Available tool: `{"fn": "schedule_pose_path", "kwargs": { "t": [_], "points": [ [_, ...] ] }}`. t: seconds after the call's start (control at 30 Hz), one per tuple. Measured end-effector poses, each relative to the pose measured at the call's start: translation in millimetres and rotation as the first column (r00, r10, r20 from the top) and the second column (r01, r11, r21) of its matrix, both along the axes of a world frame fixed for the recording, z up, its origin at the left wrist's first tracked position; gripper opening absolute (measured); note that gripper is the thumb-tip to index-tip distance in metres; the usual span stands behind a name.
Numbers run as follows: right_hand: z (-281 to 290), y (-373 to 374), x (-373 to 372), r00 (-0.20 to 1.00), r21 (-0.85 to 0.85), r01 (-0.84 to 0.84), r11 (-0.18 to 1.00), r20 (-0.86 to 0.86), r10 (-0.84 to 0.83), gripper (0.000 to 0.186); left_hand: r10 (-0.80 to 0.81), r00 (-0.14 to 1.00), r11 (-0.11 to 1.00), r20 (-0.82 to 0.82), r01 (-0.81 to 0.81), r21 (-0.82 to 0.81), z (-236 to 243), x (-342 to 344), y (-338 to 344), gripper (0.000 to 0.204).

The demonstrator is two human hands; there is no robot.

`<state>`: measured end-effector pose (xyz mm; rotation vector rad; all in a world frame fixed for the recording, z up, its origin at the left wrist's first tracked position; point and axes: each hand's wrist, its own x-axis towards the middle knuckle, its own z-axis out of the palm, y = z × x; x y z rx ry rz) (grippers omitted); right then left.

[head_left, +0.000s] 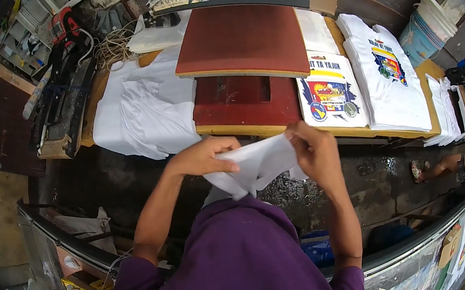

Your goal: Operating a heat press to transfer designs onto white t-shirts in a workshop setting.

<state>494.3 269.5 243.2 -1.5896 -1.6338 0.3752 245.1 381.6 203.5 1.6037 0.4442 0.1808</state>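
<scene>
A piece of white cloth [262, 162], perhaps a shirt, is stretched between my two hands just in front of my body. My left hand [204, 156] pinches one end of it, thumb on top. The other end is gripped by my right hand [314, 154], held slightly higher. Beyond my hands lies a red-brown padded board [246, 41], raised over a red base [243, 104]. White shirts [146, 107] lie in a loose pile to the left of the base. At its right rests a white sheet with a colourful print [333, 94].
A neat stack of printed white shirts [391, 78] sits farther right on the yellow table [429, 131]. Buckets [427, 30] stand behind it. Coiled cord [115, 44] and a black metal frame [62, 99] are at left. Another person's leg [447, 164] shows at far right.
</scene>
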Motion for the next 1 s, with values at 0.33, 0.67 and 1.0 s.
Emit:
{"fn": "schedule_pose_path", "kwargs": {
  "t": [0.33,0.67,1.0],
  "points": [
    [-4.6,-10.3,59.2,0.757,0.247,0.212,0.945,0.57,-0.319,0.034,0.605,0.745,0.376,0.282,-0.58,0.723,43.1,-40.3,10.1,0.018],
    [-39.0,-19.8,117.7,0.785,0.061,0.269,0.961,-0.592,-0.182,0.034,0.678,0.625,0.542,0.386,-0.781,0.311,22.7,-125.2,47.4,0.007],
    [-27.0,175.8,149.6,0.318,-0.425,0.054,0.903,-0.85,-0.419,0.038,0.8,0.592,0.434,-0.094,-0.68,-0.591,-35.6,-91.5,242.5,0.026]
  ]
}}
